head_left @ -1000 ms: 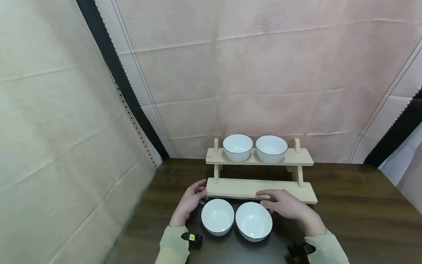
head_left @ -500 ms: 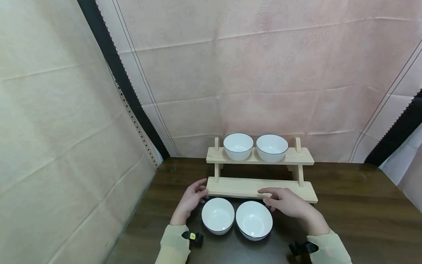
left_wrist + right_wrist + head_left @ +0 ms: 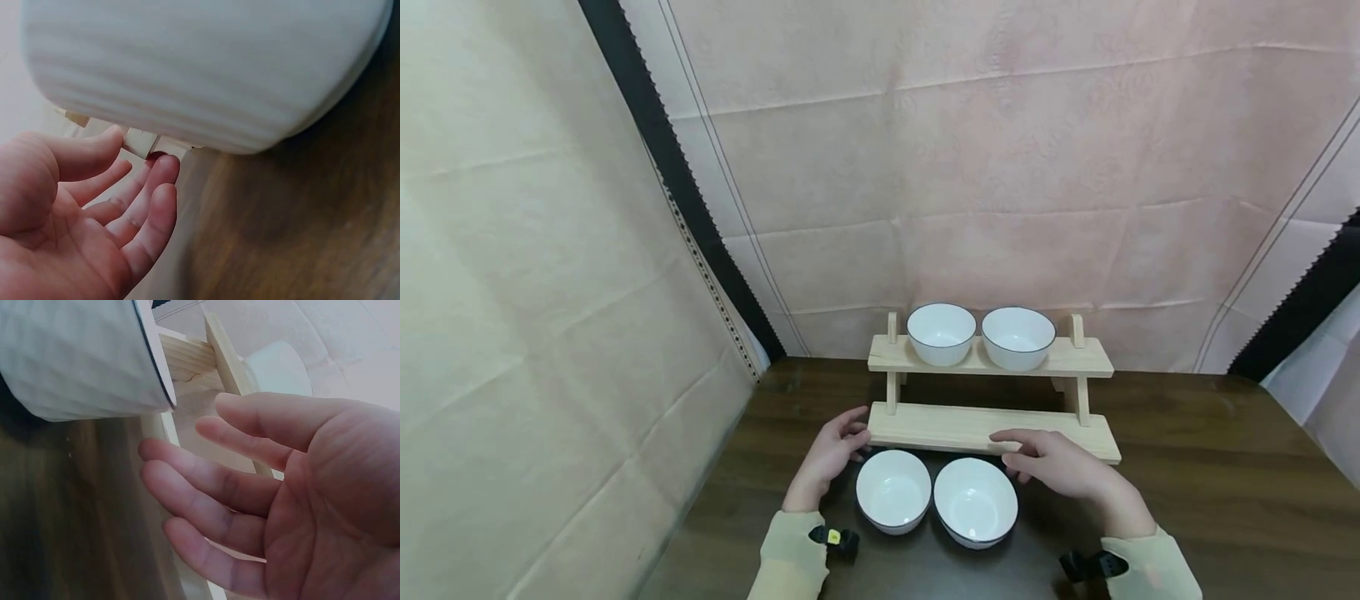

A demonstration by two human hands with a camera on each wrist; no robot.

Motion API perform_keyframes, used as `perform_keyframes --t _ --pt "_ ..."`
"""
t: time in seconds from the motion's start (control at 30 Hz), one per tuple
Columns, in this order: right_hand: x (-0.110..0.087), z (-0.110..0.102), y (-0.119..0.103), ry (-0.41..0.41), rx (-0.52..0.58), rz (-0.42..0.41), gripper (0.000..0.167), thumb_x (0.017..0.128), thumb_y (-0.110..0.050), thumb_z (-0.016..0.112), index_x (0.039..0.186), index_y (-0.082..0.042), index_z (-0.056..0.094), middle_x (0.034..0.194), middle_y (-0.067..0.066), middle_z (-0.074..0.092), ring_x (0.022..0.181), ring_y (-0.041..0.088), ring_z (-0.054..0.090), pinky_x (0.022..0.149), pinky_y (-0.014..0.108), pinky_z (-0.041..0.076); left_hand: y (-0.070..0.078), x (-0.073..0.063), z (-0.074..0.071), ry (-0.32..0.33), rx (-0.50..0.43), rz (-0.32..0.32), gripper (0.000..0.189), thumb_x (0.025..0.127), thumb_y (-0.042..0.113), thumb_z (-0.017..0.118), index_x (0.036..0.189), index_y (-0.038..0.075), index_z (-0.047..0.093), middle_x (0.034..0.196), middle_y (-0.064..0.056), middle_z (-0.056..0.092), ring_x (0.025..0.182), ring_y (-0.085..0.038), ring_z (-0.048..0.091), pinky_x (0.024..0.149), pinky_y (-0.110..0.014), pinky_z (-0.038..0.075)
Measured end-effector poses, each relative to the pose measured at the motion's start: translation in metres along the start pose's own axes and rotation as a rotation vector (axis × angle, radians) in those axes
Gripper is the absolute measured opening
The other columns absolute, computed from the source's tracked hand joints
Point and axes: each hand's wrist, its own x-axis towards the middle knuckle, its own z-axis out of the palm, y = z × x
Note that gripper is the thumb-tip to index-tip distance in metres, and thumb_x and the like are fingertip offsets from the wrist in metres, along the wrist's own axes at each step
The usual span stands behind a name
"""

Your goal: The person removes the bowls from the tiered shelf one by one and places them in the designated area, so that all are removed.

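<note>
In the head view, pale cloth is hanging across the upper frame, with a black strip slanting down its left part. A wooden rack is standing on the dark table right of centre, its upper shelf bearing two white bowls. Two more bowls are sitting side by side at bottom centre, in front of the rack and between the hands.

The left hand is reaching up to the lower shelf's left end, its fingers loosely bent and parted from the thumb. The right hand is coming in from the lower right, its fingers loosely spread and the index finger extending over the lower shelf's front edge.

Both sleeves are running out of the bottom of the frame. In the left wrist view a cut-off bowl is filling the top and covering much of the rack; whether the fingertips are touching the wood, I cannot tell. Another bowl is being cropped at the right wrist view's upper left.
</note>
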Motion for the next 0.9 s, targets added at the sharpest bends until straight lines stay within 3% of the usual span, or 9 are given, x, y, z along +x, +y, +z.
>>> perform_keyframes --t 0.23,0.9 --pt "0.000 -0.007 -0.004 0.015 0.004 0.007 0.043 0.103 -0.025 0.058 0.143 -0.011 0.055 0.100 0.004 0.072 0.087 0.022 0.069 0.085 0.049 0.055 0.009 0.004 -0.006 0.015 -0.005 -0.012 0.052 0.101 0.021 0.062 0.150 0.015 0.046 0.121 -0.011 0.063 0.097 -0.023 0.066 0.082 -0.038 0.056" --pt "-0.001 -0.005 0.004 0.008 -0.012 0.004 0.045 0.103 -0.029 0.059 0.143 -0.010 0.054 0.100 0.005 0.072 0.088 0.022 0.069 0.081 0.042 0.055 0.001 0.001 0.006 0.011 0.006 -0.017 0.052 0.102 0.022 0.059 0.152 0.016 0.045 0.123 -0.012 0.060 0.096 -0.022 0.065 0.080 -0.038 0.056"
